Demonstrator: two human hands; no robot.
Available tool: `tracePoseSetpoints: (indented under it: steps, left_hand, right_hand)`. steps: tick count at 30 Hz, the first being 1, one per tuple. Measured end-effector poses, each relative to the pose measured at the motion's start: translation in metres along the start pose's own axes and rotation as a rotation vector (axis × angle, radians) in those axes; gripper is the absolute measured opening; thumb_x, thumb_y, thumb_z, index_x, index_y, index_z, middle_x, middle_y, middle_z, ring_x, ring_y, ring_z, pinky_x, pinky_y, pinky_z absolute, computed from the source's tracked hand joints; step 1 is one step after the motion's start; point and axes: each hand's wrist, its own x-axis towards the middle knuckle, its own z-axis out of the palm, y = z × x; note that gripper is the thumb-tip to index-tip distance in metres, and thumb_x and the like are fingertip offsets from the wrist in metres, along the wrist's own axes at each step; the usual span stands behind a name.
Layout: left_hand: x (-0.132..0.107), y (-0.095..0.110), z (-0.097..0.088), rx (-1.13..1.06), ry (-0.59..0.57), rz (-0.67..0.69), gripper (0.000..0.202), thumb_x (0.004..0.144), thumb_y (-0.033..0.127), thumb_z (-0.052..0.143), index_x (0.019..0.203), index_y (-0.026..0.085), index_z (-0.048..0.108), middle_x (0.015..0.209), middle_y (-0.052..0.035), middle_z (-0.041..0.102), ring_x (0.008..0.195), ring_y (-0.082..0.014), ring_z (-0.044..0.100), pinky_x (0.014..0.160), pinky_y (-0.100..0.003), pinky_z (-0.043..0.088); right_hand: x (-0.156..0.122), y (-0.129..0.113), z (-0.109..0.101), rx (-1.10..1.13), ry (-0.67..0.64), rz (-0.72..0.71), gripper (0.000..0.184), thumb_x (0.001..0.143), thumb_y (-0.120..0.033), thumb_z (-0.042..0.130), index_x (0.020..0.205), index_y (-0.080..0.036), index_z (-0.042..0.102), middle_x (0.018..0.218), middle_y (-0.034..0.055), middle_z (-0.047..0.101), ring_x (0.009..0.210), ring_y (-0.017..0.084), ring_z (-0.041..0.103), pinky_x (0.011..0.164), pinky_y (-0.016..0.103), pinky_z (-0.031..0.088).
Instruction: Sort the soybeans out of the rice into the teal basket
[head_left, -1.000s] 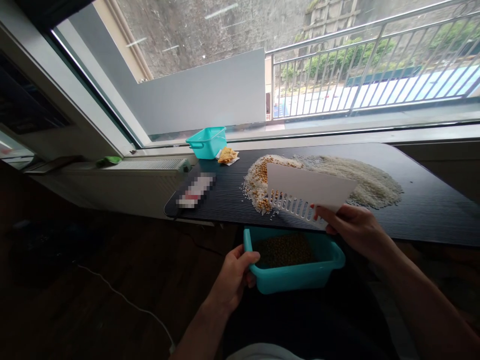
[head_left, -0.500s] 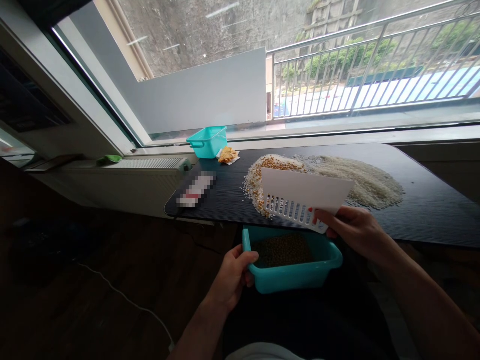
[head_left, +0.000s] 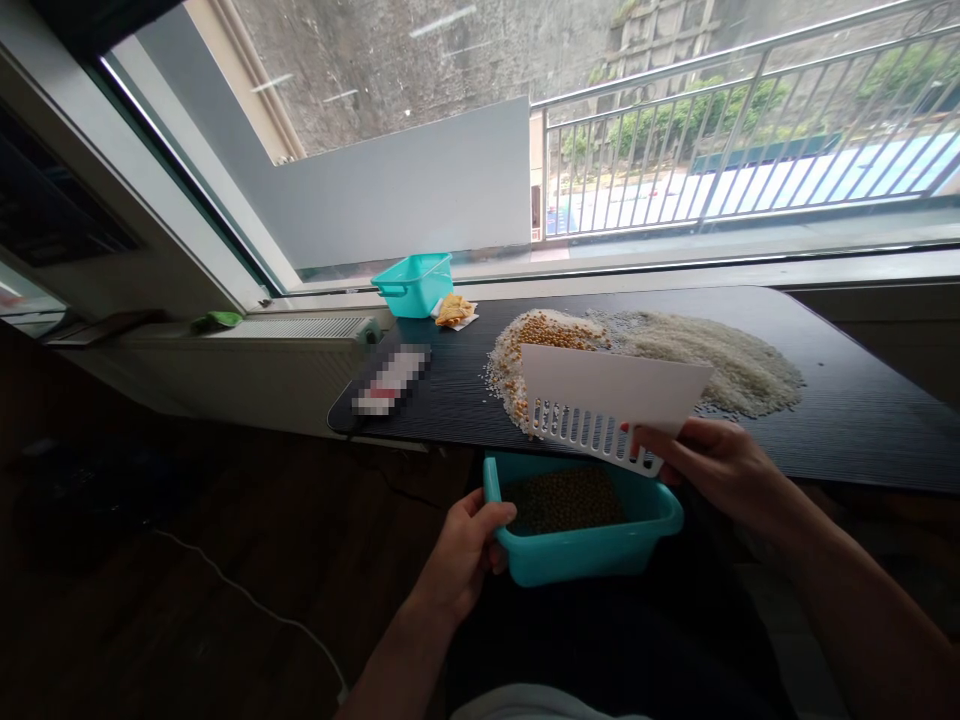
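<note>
My right hand [head_left: 712, 466] is closed on a white slotted scoop [head_left: 611, 398], held tilted at the near edge of the black table [head_left: 862, 420]. Behind the scoop lies a heap of white rice [head_left: 712, 358] mixed with yellow beans [head_left: 536, 335]. Just below the table edge, my left hand [head_left: 466, 548] grips the left rim of a teal plastic basket [head_left: 592, 545], which holds a layer of brownish beans [head_left: 566, 498].
A second teal basket [head_left: 415, 283] stands at the table's far left corner, with a yellow packet [head_left: 454, 310] beside it. A blurred flat object [head_left: 391, 378] lies on the left end. A radiator [head_left: 300, 328] and window frame run along the back. A white cable [head_left: 247, 600] crosses the dark floor.
The scoop has been drawn a little toward me, to the table's edge over the basket. The basket and my left hand shifted very slightly left.
</note>
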Motion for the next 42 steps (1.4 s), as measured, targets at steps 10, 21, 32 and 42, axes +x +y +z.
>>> tracePoseSetpoints:
  steps: [10, 21, 32, 42]
  left_hand:
    - [0.001, -0.002, -0.001, -0.002, -0.004, 0.003, 0.034, 0.057, 0.033, 0.083, 0.068, 0.018, 0.055, 0.044, 0.011, 0.042, 0.036, -0.0035, 0.033, 0.038, -0.018, 0.022]
    - [0.002, -0.001, 0.0, -0.005, -0.005, 0.008, 0.033, 0.057, 0.034, 0.082, 0.067, 0.018, 0.055, 0.043, 0.0108, 0.041, 0.036, -0.0035, 0.032, 0.038, -0.018, 0.023]
    - [-0.001, 0.001, -0.002, 0.001, 0.002, 0.016, 0.033, 0.057, 0.034, 0.082, 0.067, 0.018, 0.054, 0.045, 0.0109, 0.041, 0.037, -0.0037, 0.033, 0.038, -0.018, 0.023]
    - [-0.001, 0.001, -0.003, 0.001, -0.002, 0.008, 0.035, 0.057, 0.035, 0.083, 0.068, 0.018, 0.054, 0.045, 0.0112, 0.041, 0.037, -0.0034, 0.032, 0.039, -0.018, 0.021]
  right_hand:
    - [0.004, 0.001, -0.004, -0.041, 0.071, 0.014, 0.067, 0.049, -0.084, 0.072, 0.061, -0.018, 0.075, 0.046, 0.0026, 0.061, 0.044, 0.014, 0.051, 0.042, 0.026, 0.038]
    - [0.011, 0.003, 0.0, -0.034, 0.018, -0.016, 0.066, 0.054, -0.084, 0.07, 0.063, -0.018, 0.075, 0.045, 0.001, 0.057, 0.044, 0.012, 0.048, 0.043, 0.026, 0.037]
    - [0.004, -0.001, -0.003, 0.037, 0.009, 0.033, 0.063, 0.052, -0.079, 0.077, 0.065, -0.017, 0.077, 0.049, 0.0026, 0.062, 0.046, 0.012, 0.05, 0.044, 0.026, 0.04]
    - [0.004, 0.002, -0.001, 0.025, -0.028, 0.025, 0.063, 0.052, -0.08, 0.075, 0.067, -0.018, 0.078, 0.053, 0.003, 0.065, 0.046, 0.013, 0.051, 0.043, 0.027, 0.042]
